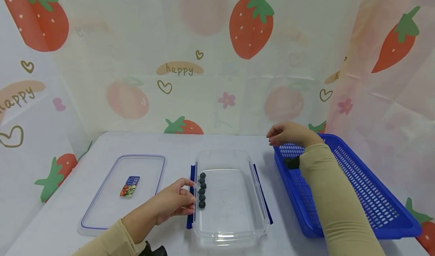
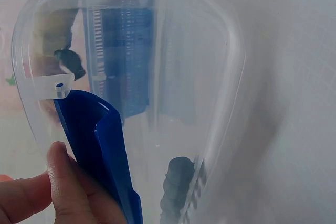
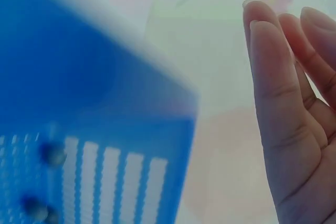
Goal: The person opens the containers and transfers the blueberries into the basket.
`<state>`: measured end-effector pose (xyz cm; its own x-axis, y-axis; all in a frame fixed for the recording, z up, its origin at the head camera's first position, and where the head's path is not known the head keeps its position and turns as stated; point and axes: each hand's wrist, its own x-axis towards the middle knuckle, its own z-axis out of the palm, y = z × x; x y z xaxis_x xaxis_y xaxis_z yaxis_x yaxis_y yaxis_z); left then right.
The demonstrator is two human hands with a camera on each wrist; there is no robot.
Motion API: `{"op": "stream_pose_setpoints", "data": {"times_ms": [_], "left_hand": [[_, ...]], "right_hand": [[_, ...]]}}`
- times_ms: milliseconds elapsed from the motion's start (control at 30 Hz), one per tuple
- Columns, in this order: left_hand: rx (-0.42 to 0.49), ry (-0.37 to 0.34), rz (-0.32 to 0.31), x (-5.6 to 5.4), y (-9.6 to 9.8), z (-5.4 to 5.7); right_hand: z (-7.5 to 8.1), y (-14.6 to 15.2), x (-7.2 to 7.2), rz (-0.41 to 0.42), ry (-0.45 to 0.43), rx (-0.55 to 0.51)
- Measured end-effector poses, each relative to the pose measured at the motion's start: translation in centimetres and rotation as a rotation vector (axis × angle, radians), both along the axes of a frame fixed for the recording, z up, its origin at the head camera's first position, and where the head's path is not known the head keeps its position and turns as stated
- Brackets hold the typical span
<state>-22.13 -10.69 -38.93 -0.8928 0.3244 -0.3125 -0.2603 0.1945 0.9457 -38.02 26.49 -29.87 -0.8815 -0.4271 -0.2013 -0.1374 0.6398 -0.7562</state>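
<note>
Dark balls [image 1: 202, 191], six of them, sit in one close line inside a clear container [image 1: 231, 203], along its left wall. The container stands without its cover on a white bench [image 1: 283, 231], a blue latch flap [image 1: 189, 222] on its left side and another on its right.

At the left side, the left hand [image 1: 175, 200] touches the container beside the left flap with its fingers bent; whether they pinch the flap, I cannot tell. In the left wrist view, the row of balls shows through the clear wall.

The right hand [image 1: 290, 133] is raised over the far left corner of a blue basket [image 1: 370, 182], to the right of the container. In its wrist view, the fingers are nearly straight, with the thumb apart from them. More dark round pieces [image 3: 37, 208] lie inside the basket, blurred there.

Left of the container, a clear lid [image 1: 110, 210] with a blue edging lies flat on the bench, bearing a small colourful label [image 1: 130, 186]. Behind everything hangs a pale sheet [image 1: 210, 108] printed with strawberries, hearts and the word "happy".
</note>
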Motion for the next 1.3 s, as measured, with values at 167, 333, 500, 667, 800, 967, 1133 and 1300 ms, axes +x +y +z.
{"op": "stream_pose_setpoints", "data": {"times_ms": [167, 333, 500, 667, 800, 967, 1133, 1300], "left_hand": [[0.006, -0.008, 0.002, 0.0, 0.0, 0.0], [0.012, -0.012, 0.006, 0.1, 0.0, 0.1], [0.017, -0.011, 0.001, 0.1, 0.0, 0.0], [0.022, -0.008, -0.006, 0.1, -0.1, 0.0], [0.024, -0.007, -0.005, 0.0, -0.1, 0.0], [0.033, -0.011, -0.007, 0.0, -0.1, 0.0], [0.037, -0.015, -0.011, -0.1, -0.1, -0.1], [0.04, -0.019, -0.011, -0.1, -0.2, -0.1]], "right_hand": [[0.8, -2.7, 0.1, 0.048, 0.01, 0.006], [1.2, -5.1, 0.0, 0.088, 0.014, -0.005], [1.2, -7.5, 0.1, 0.139, 0.004, -0.044], [0.5, -10.2, 0.2, 0.204, -0.038, -0.109], [-0.6, -12.7, 0.2, 0.238, -0.059, -0.094], [-2.3, -15.5, 0.4, 0.284, -0.081, -0.065], [-4.2, -17.4, 0.8, 0.309, -0.132, -0.033], [-6.1, -18.6, 1.0, 0.305, -0.192, 0.007]]}}
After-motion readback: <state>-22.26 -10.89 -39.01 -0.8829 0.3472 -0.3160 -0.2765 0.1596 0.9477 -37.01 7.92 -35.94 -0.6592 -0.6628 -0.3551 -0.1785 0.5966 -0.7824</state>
